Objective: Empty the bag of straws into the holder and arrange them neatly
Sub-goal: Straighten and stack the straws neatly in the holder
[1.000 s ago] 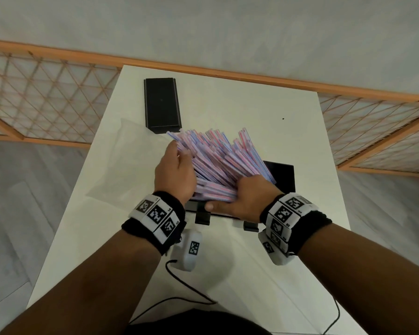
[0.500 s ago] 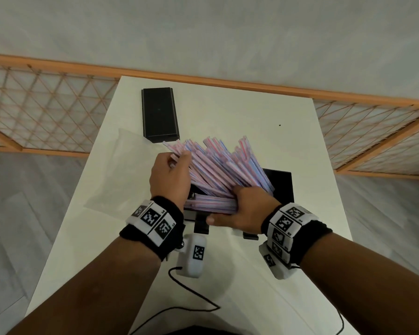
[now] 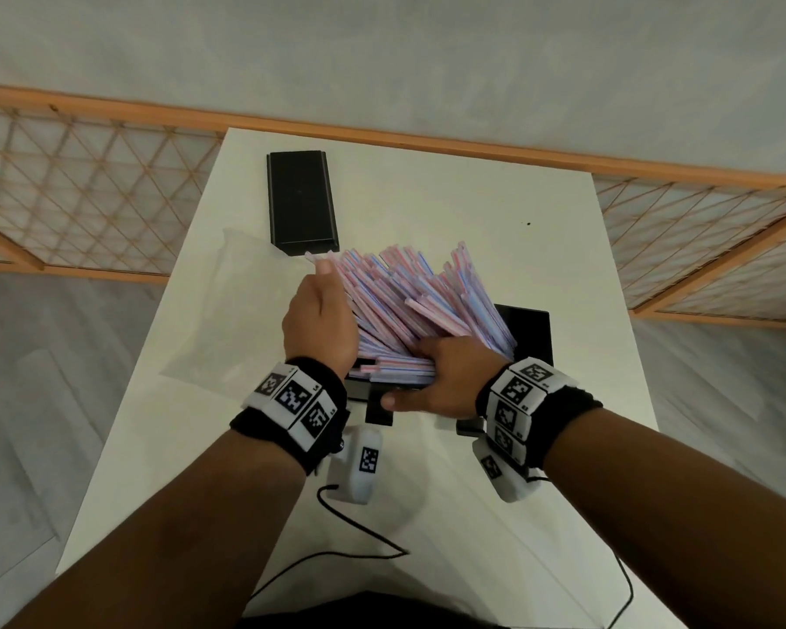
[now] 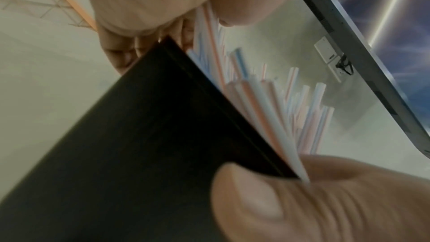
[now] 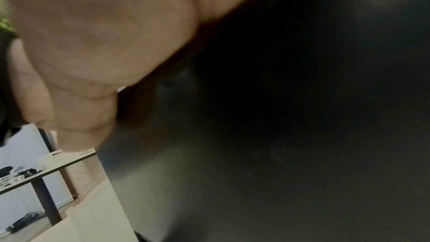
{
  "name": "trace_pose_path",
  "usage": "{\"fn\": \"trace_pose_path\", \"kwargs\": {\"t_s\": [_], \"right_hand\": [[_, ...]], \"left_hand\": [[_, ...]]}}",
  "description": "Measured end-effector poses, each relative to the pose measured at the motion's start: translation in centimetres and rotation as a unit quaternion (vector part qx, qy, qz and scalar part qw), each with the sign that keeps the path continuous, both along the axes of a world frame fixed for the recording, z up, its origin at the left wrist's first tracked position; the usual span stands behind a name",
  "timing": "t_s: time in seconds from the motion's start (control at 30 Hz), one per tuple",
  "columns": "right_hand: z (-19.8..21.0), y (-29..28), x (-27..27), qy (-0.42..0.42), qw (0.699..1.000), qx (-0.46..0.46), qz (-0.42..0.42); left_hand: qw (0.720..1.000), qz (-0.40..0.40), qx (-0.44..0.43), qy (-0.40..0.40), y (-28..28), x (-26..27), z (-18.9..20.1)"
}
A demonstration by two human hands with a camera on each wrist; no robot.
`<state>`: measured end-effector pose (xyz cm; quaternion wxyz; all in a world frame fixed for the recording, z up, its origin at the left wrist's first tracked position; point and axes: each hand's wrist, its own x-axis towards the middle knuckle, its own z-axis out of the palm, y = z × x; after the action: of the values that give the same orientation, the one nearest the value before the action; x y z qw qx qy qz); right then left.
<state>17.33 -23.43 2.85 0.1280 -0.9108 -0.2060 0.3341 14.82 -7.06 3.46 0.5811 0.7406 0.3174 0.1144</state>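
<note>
White tabletop against an orange lattice rail, grey floor on both sides. Black holder near the middle, stuffed with pink and blue striped straws fanning up and leftward. Left hand at the fan's left edge, fingers curled and pinching a few straws. Right hand at the holder's near end, thumb under, fingers wrapped over the straw bases. Empty clear bag flat to the left; black lid farther back.
</note>
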Motion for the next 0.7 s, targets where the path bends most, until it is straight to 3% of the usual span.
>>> {"fn": "trace_pose_path", "kwargs": {"t_s": [0.13, 0.3, 0.43, 0.5, 0.7], "right_hand": [[0.4, -0.3, 0.2, -0.028, 0.999, -0.022, -0.001], [-0.2, -0.6, 0.0, -0.067, 0.996, -0.052, 0.013], [0.2, -0.3, -0.3, -0.026, 0.999, -0.015, 0.022], [0.3, -0.3, -0.1, -0.019, 0.999, -0.023, 0.014], [0.2, 0.4, -0.3, -0.024, 0.999, 0.025, 0.021]], "left_hand": [[1.000, 0.010, -0.026, -0.004, -0.3, -0.2, -0.1], [0.998, -0.049, 0.001, 0.043, -0.2, -0.1, -0.2], [0.999, 0.000, -0.036, 0.009, 0.2, 0.0, -1.0], [1.000, 0.021, -0.018, 0.000, 0.4, 0.0, -1.4], [0.992, -0.032, 0.101, 0.062, 0.8, -0.5, -0.4]]}}
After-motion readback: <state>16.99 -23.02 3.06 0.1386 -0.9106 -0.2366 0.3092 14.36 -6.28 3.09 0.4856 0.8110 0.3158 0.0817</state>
